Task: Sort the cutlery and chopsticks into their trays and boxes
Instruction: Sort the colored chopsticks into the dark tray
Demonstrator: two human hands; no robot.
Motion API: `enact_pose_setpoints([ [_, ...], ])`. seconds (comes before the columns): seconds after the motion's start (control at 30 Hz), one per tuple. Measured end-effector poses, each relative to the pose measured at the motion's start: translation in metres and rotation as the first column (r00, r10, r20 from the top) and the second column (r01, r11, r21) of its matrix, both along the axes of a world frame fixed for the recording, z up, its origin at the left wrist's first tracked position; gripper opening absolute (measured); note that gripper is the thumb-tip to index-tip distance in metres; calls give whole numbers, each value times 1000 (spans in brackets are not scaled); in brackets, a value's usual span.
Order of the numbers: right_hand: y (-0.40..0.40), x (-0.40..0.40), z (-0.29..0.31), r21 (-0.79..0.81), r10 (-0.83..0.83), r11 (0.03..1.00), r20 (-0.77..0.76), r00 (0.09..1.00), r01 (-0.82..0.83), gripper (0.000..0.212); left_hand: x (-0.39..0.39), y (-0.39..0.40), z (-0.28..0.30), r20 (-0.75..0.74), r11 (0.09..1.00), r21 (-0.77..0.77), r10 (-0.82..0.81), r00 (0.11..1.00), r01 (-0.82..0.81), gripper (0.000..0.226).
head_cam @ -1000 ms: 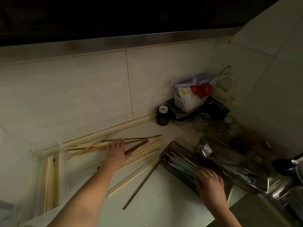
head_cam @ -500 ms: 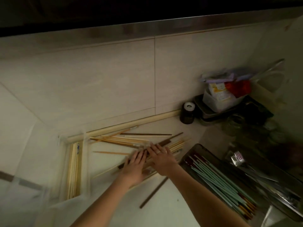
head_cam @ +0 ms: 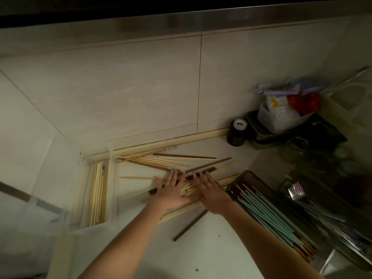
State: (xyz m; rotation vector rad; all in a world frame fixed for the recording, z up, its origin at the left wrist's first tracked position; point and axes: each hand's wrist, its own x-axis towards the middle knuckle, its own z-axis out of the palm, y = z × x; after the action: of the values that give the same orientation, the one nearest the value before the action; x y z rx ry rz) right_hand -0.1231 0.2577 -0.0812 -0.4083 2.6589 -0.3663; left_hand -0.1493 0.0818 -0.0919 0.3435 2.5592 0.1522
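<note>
At the counter's left edge, a clear box (head_cam: 100,190) already holds pale chopsticks. Mid-counter, the left hand (head_cam: 173,192) and right hand (head_cam: 209,190) press flat, fingers straight, on unsorted loose chopsticks (head_cam: 161,162). The dark tray (head_cam: 249,175) rightward holds teal ones.

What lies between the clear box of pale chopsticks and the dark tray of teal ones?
In the head view, loose mixed chopsticks on the counter, with the left hand and right hand pressing on them.
</note>
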Motion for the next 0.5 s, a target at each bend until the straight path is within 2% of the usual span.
enact_pose_setpoints([
  [0.13,9,38,1,-72,-131,990,-201,971,119,51,24,-2,-19,-131,964,-95,-259,957,248,106],
  [0.2,10,60,-6,-52,-167,986,-201,965,159,48,35,-1,-27,-157,945,-102,-323,933,310,108],
  [0.3,11,71,-15,-46,-163,986,-110,980,159,48,38,2,-28,-170,935,-116,-351,921,335,100],
  [0.4,11,66,-14,-54,-139,990,-112,984,133,53,31,2,-24,-205,944,-131,-325,923,303,71],
  [0.5,10,61,-10,-94,-110,990,-88,990,101,60,22,0,-21,-239,963,-128,-261,935,236,59],
])
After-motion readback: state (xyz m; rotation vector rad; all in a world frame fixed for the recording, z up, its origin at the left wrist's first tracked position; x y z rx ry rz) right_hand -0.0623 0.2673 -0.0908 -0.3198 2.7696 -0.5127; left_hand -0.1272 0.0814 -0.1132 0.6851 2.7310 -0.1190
